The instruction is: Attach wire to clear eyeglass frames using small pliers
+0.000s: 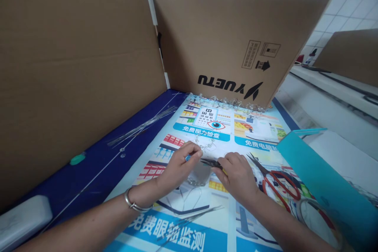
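Note:
My left hand [184, 163] is closed in a pinch, apparently on a thin wire strung with clear beads; the exact grip is hidden by the fingers. A bit of blue shows at its fingers. Just below hang or lie the clear beads [196, 183], with thin wire curving beneath them. In my right hand [238, 171] is a pair of pliers [210, 162] with dark jaws and a bit of yellow handle. The jaws point left, close to my left fingertips. More clear beads [209, 145] show just beyond the hands.
Red-handled scissors [277, 183] lie right of my right hand, near a turquoise box [319, 177]. Wire bundles lie at the left [144, 126] and front [189, 220]. Beaded pieces [236, 104] line the foot of the cardboard wall [212, 39]. A white case [26, 220] sits lower left.

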Available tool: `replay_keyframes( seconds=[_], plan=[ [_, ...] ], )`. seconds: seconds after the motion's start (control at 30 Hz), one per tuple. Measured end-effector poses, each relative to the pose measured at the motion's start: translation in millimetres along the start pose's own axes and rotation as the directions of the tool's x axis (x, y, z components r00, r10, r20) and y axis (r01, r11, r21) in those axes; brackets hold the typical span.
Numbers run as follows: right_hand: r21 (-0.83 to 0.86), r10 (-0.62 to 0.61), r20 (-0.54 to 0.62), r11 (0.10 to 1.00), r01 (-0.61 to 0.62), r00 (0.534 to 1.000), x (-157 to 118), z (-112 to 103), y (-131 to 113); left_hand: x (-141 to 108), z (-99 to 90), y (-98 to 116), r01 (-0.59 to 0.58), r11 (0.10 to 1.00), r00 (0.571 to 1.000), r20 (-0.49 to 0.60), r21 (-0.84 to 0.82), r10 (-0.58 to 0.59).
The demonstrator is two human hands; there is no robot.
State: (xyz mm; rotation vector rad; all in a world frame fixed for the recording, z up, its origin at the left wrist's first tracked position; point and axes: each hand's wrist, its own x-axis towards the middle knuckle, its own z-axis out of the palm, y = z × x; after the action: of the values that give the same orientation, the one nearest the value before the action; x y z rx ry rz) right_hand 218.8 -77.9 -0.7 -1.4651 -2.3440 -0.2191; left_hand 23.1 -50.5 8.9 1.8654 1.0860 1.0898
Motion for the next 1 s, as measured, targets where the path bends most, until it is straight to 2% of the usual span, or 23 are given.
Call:
replay_keyframes(
  seconds=[0.27,0.47,0.67,1.0],
  plan=[
    [0.0,0.0,0.004,1.0,0.0,1.0,-0.4,-0.8,1.7,0.0,0.0,2.0,0.052,0.998,0.997,0.05,-0.031,-0.051],
    [0.044,0.005,-0.014,0.999,-0.004,1.0,-1.5,1.8,1.9,0.1,1.3,0.5,0.048,0.996,0.998,0.054,-0.069,-0.044],
    [0.174,0.041,-0.021,0.984,-0.036,0.999,-3.2,5.0,4.4,0.9,1.9,-1.2,0.034,0.998,0.999,0.022,-0.062,-0.033],
    [0.184,0.038,0.025,0.982,-0.041,0.999,-3.1,1.9,-3.3,0.2,-1.6,-1.8,-0.009,1.0,0.999,-0.037,-0.019,0.008]
  ],
)
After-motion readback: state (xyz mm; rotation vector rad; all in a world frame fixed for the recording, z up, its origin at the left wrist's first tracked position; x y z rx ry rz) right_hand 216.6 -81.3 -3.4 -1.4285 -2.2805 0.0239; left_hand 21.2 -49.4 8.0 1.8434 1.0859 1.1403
